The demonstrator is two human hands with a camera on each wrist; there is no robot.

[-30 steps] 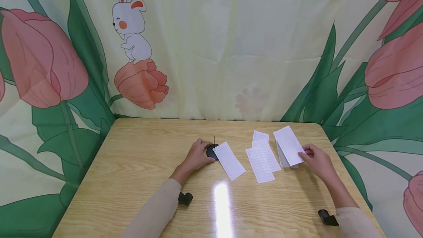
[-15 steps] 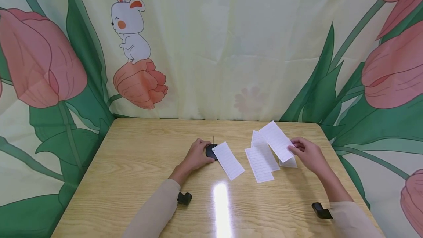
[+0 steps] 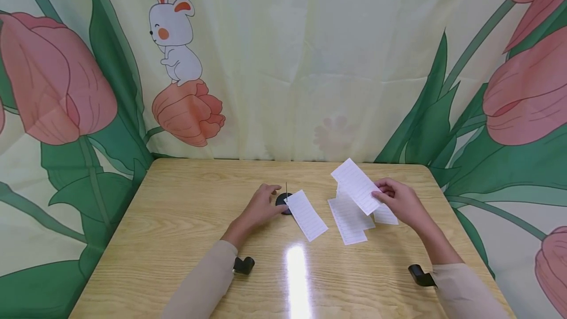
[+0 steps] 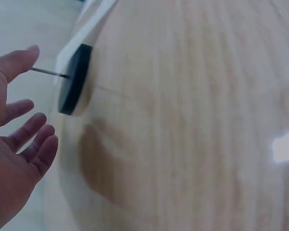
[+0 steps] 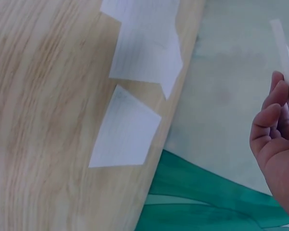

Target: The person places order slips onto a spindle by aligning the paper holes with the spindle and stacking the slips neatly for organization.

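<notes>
A bill spike with a round black base (image 3: 281, 202) and a thin upright needle (image 4: 49, 72) stands mid-table. One printed paper slip (image 3: 306, 216) lies to its right, its corner overlapping the base at the needle's foot. My left hand (image 3: 261, 205) is just left of the spike, fingers spread and loosely bent; in the left wrist view they hold nothing. My right hand (image 3: 400, 201) pinches a raised paper slip (image 3: 356, 186) by its lower right edge between thumb and fingers. Beneath it, more slips (image 3: 347, 220) overlap on the table, and a single slip (image 5: 125, 130) lies apart from them.
The wooden table (image 3: 199, 186) reaches back to a curtain (image 3: 274, 63) printed with tulips and a rabbit. Black wrist mounts (image 3: 243, 266) show on both forearms. A bright light reflection (image 3: 298, 274) falls on the near tabletop.
My right hand has lifted its paper slip and carried it leftward over the other slips. My left hand has let go of the spike's base and drawn slightly back to the left.
</notes>
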